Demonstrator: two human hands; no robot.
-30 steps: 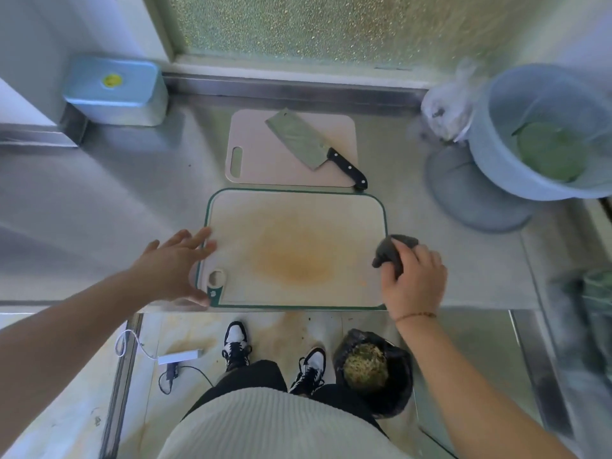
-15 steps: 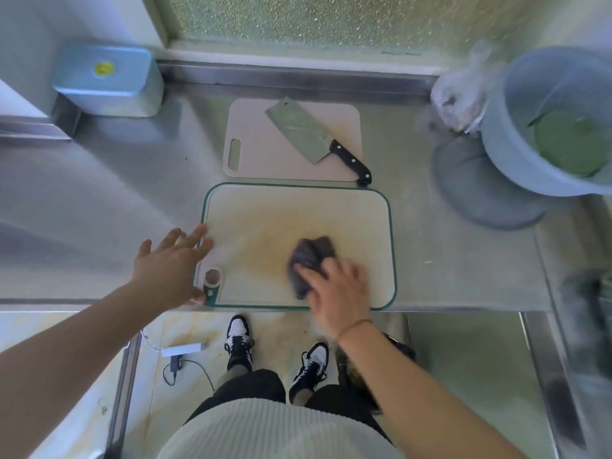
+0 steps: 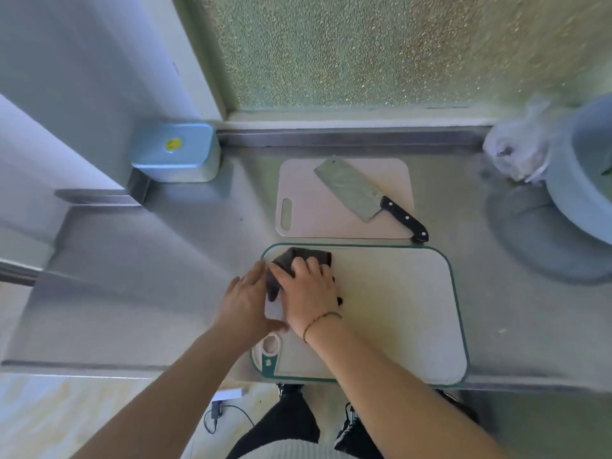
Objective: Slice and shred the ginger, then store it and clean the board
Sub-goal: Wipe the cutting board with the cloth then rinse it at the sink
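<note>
**Dark cloth on the far-left corner of the green-rimmed board**

The white rectangular cutting board with a green rim (image 3: 390, 313) is lying flat on the steel counter (image 3: 165, 260), its near edge at the counter's front edge. Its long axis is running left to right, and its handle hole is sitting at the near-left corner.

The right hand (image 3: 306, 293) is pressing a crumpled dark grey cloth (image 3: 291, 260) onto the board's far-left corner, fingers spread flat over the fabric and pointing away from the person. The left hand (image 3: 245, 304) is lying open just beside it, fingers loosely spread and holding nothing, thumb resting on the board's left edge.

Just behind the board, a smaller pale pink cutting board (image 3: 318, 207) is lying with its slot handle to the left. A steel cleaver with a black riveted handle (image 3: 364, 197) is resting diagonally on it, blade toward far-left, handle overhanging the near-right corner.

At the far-left corner of the counter a light blue lidded box (image 3: 175, 154) is standing shut; contents cannot be told. At the right edge a large pale blue basin (image 3: 576, 180) is partly cut off, with a crumpled clear plastic bag (image 3: 516, 154) against its left side. The contents of both are blurred.
</note>
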